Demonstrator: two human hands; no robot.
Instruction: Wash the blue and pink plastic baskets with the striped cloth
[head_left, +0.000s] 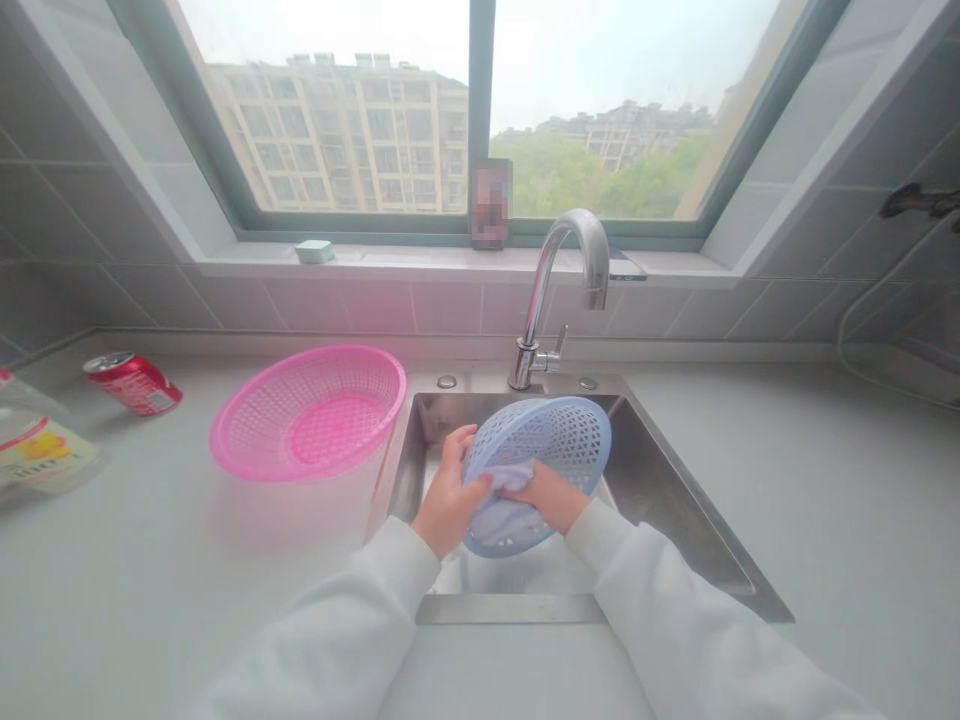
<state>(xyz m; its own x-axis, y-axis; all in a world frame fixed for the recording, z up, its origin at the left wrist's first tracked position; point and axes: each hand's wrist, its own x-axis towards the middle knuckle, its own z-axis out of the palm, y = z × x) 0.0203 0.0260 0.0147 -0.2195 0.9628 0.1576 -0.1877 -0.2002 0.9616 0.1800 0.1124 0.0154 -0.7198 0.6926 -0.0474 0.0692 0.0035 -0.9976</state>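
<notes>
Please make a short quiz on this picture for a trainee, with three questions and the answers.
1. What do the left hand and the right hand hold over the steel sink?
2. True or false: the red can stands upright on the counter.
3. Where is the pink basket: A) in the sink, B) left of the sink, C) on the windowsill?

Key:
1. A blue plastic basket and a pale cloth.
2. False: it lies on its side.
3. B.
</notes>
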